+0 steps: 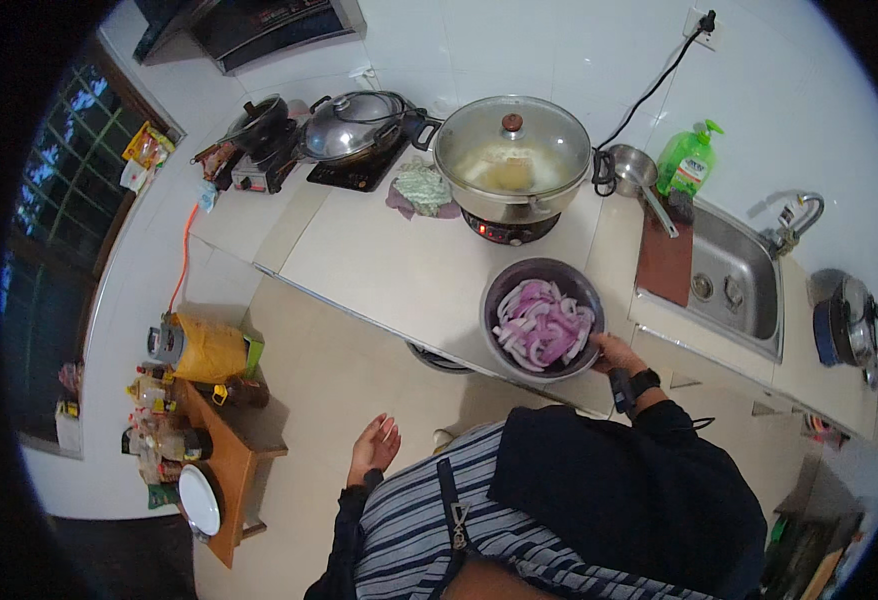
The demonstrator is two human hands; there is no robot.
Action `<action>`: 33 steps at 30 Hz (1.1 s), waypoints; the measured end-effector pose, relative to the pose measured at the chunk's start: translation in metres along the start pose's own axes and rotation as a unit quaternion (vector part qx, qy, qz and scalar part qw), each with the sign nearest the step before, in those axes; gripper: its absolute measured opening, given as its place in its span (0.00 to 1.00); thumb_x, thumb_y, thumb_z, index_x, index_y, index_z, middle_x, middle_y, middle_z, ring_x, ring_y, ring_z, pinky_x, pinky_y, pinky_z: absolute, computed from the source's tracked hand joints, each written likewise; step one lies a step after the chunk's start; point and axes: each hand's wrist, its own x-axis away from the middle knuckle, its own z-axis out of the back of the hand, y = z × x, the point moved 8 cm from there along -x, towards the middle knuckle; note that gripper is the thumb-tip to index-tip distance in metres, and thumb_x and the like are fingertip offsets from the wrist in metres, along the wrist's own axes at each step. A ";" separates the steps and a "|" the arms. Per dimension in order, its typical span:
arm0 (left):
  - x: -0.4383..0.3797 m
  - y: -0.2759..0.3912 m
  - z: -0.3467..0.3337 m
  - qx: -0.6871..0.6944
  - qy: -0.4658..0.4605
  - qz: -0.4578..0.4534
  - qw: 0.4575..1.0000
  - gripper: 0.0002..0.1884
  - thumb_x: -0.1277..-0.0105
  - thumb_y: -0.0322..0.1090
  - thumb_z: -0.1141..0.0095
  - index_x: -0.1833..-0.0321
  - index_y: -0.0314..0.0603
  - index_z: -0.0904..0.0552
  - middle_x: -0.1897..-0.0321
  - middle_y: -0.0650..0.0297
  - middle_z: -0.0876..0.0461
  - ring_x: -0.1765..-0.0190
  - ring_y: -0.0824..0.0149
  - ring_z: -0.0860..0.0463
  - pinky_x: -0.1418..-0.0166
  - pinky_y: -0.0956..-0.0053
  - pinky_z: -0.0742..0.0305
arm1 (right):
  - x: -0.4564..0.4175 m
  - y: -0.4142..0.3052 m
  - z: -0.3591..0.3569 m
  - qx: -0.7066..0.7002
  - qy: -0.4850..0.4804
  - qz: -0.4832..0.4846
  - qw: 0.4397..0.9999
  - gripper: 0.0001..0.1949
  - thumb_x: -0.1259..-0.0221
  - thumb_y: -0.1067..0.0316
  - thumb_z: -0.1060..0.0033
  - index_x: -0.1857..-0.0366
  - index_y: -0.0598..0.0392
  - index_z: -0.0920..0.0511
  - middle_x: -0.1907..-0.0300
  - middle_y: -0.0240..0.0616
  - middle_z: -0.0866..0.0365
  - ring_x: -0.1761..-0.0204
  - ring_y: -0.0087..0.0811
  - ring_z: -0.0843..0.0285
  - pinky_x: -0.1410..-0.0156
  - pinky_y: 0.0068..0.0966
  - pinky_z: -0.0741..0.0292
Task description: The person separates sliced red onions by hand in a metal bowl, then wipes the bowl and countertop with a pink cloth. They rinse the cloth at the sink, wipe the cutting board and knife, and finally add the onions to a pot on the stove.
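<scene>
A dark-lined metal bowl (494, 355) of sliced red onion (544, 322) is at the counter's front edge. My right hand (615, 352) grips its right rim; the fingertips are partly hidden. My left hand (376, 446) hangs over the floor beside my striped apron, fingers apart and holding nothing. Behind the bowl, a large electric pot (484, 202) with a glass lid (559, 142) stands on a base with a lit red display. The lid is on, and pale yellowish contents show through it.
A folded cloth (422, 187) lies left of the pot. Farther left are a lidded wok (353, 127) and a portable gas stove (255, 174). On the right are a saucepan (632, 166), a green pump bottle (686, 159) and a sink (746, 277). A wooden stand (218, 450) bears bottles and a white plate (199, 501).
</scene>
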 end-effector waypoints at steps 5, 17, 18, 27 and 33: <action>-0.035 0.081 -0.007 -0.084 -0.083 0.000 0.993 0.16 0.37 0.38 0.47 0.47 0.45 0.27 0.54 0.63 0.24 0.53 0.66 0.26 0.48 0.70 0.29 | 0.078 -0.047 0.019 0.034 0.262 0.189 0.946 0.15 0.42 0.56 0.46 0.57 0.51 0.30 0.68 0.32 0.30 0.70 0.23 0.31 0.64 0.22 0.28; -0.079 0.139 -0.064 -0.120 -0.175 0.043 0.976 0.09 0.36 0.40 0.47 0.59 0.46 0.29 0.57 0.61 0.22 0.58 0.67 0.22 0.52 0.71 0.26 | 0.144 -0.099 -0.192 0.332 0.196 0.435 0.814 0.09 0.42 0.66 0.46 0.66 0.62 0.24 0.74 0.36 0.23 0.71 0.22 0.27 0.65 0.21 0.29; -0.077 0.135 -0.070 -0.126 -0.180 0.046 0.975 0.09 0.36 0.40 0.47 0.59 0.46 0.29 0.56 0.61 0.22 0.58 0.67 0.22 0.53 0.72 0.26 | 0.147 -0.100 -0.200 0.345 0.189 0.427 0.814 0.10 0.42 0.66 0.46 0.65 0.62 0.24 0.73 0.36 0.22 0.71 0.23 0.26 0.64 0.22 0.28; -0.093 0.196 -0.181 -0.433 -0.204 -0.097 0.873 0.13 0.36 0.38 0.48 0.53 0.40 0.24 0.58 0.64 0.20 0.57 0.75 0.23 0.56 0.79 0.27 | 0.109 -0.183 -0.185 0.255 0.237 0.467 0.813 0.15 0.40 0.62 0.46 0.54 0.62 0.28 0.70 0.38 0.23 0.70 0.24 0.24 0.66 0.20 0.27; -0.081 0.273 -0.347 -0.569 -0.266 -0.241 0.740 0.10 0.39 0.39 0.46 0.61 0.42 0.20 0.68 0.72 0.22 0.64 0.79 0.27 0.60 0.83 0.32 | 0.034 -0.215 -0.199 0.071 0.115 0.378 0.916 0.24 0.38 0.59 0.48 0.42 0.57 0.41 0.60 0.43 0.27 0.65 0.29 0.25 0.63 0.24 0.24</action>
